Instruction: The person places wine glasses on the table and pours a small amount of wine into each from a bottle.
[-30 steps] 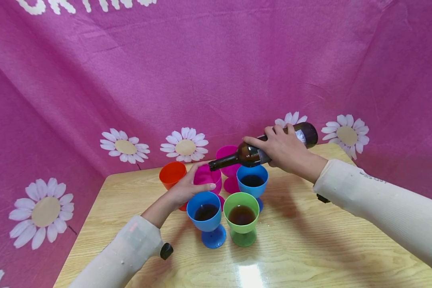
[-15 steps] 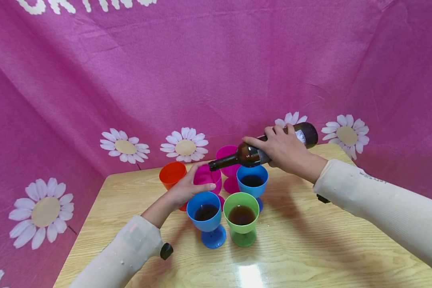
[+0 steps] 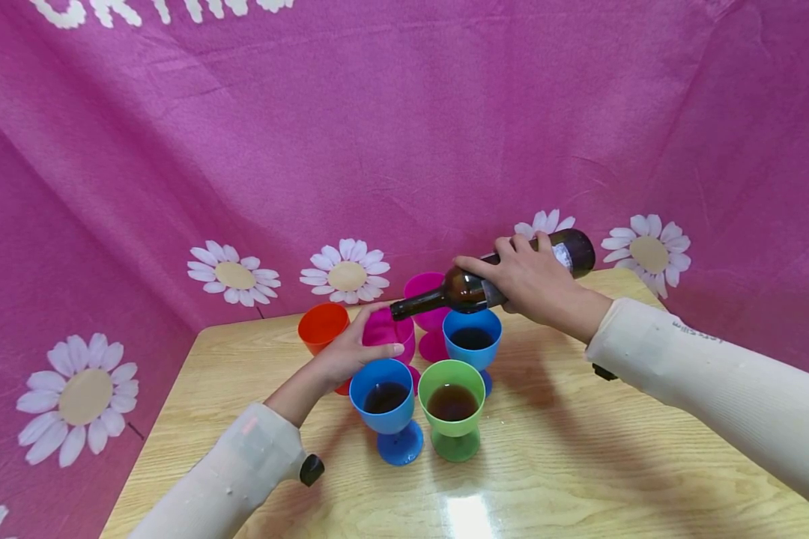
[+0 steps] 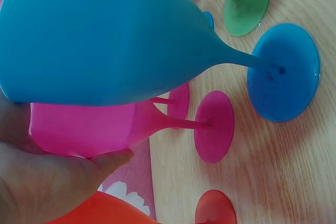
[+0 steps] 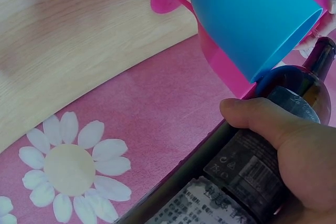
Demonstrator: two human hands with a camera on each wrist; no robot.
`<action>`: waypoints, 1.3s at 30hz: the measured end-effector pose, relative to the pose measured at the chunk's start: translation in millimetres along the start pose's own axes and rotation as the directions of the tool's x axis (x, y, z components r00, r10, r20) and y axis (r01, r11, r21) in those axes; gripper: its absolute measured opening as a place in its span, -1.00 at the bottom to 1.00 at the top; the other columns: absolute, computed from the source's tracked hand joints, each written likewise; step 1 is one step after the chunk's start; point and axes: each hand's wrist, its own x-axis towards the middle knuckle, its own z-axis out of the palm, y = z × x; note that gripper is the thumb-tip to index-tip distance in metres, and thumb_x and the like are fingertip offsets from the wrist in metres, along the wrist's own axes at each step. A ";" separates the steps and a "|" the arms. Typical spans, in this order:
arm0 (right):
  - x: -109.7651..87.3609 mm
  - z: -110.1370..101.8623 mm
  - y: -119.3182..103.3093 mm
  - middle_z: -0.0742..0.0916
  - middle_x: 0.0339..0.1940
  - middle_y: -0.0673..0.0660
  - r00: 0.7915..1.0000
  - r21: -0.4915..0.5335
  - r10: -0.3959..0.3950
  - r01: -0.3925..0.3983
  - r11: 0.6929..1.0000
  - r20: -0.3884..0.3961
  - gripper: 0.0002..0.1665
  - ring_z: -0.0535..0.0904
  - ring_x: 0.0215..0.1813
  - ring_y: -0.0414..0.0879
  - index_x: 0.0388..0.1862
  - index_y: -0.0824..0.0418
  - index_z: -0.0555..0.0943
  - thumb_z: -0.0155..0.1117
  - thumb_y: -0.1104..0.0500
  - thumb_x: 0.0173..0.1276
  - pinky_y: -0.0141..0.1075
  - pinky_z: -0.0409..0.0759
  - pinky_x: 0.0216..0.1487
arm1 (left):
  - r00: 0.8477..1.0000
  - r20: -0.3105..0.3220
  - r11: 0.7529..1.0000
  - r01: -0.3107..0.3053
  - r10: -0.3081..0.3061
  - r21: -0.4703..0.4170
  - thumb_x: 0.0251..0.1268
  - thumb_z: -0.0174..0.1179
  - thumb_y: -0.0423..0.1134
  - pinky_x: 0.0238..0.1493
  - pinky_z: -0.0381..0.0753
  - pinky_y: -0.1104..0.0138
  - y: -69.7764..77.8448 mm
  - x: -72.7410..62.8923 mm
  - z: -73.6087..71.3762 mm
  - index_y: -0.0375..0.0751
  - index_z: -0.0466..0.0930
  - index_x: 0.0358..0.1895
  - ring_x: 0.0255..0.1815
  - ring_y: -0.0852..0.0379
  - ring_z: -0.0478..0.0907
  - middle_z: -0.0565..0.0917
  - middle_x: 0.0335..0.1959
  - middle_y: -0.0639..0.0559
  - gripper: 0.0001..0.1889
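Observation:
My right hand [image 3: 535, 281] grips a dark wine bottle [image 3: 468, 290] by its body. The bottle leans down to the left, its mouth at the rim of a pink goblet [image 3: 386, 329]. Around that goblet's bowl my left hand [image 3: 342, 353] curls, thumb on the near side; the left wrist view shows the pink goblet [image 4: 94, 129] upright on its foot. In front stand a blue goblet [image 3: 391, 423] and a green goblet [image 3: 453, 428], both holding dark liquid. Another blue goblet [image 3: 482, 353], beneath the bottle, holds dark liquid too.
An orange-red goblet [image 3: 317, 340] stands left of my left hand, partly hidden by it. Behind the bottle neck is a second pink goblet [image 3: 433, 348]. The wooden table [image 3: 580, 449] ends at a pink cloth backdrop [image 3: 377, 150] printed with white daisies.

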 end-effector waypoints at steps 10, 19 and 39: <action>1.4 -1.3 -0.5 0.62 0.03 0.33 1.000 -0.008 -0.003 0.003 1.000 0.002 0.18 0.54 0.09 0.27 0.52 -0.28 0.35 0.77 0.01 -0.10 0.28 0.47 0.10 | 1.000 0.005 1.000 -0.002 0.002 -0.006 0.33 0.41 -0.10 0.33 0.49 -0.19 -1.8 0.9 -1.0 0.27 0.15 0.57 0.52 -0.25 0.22 0.26 0.54 -0.15 -0.18; 1.4 -2.1 -1.3 0.62 0.02 0.33 1.000 0.001 0.000 0.000 1.000 0.008 0.17 0.53 0.08 0.26 0.52 -0.28 0.36 0.76 0.02 -0.09 0.28 0.47 0.10 | 1.000 0.006 1.000 0.002 -0.002 -0.007 0.33 0.41 -0.10 0.32 0.51 -0.18 -1.4 0.2 -0.4 0.27 0.15 0.56 0.51 -0.24 0.25 0.29 0.52 -0.14 -0.19; -0.9 -1.5 -2.1 0.62 0.00 0.33 1.000 -0.015 0.011 -0.011 1.000 0.001 0.18 0.54 0.07 0.27 0.52 -0.26 0.36 0.76 0.01 -0.10 0.27 0.50 0.07 | 1.000 0.014 1.000 0.000 0.000 -0.016 0.33 0.41 -0.10 0.30 0.54 -0.13 -2.1 0.9 -0.7 0.26 0.15 0.56 0.49 -0.23 0.29 0.34 0.50 -0.14 -0.18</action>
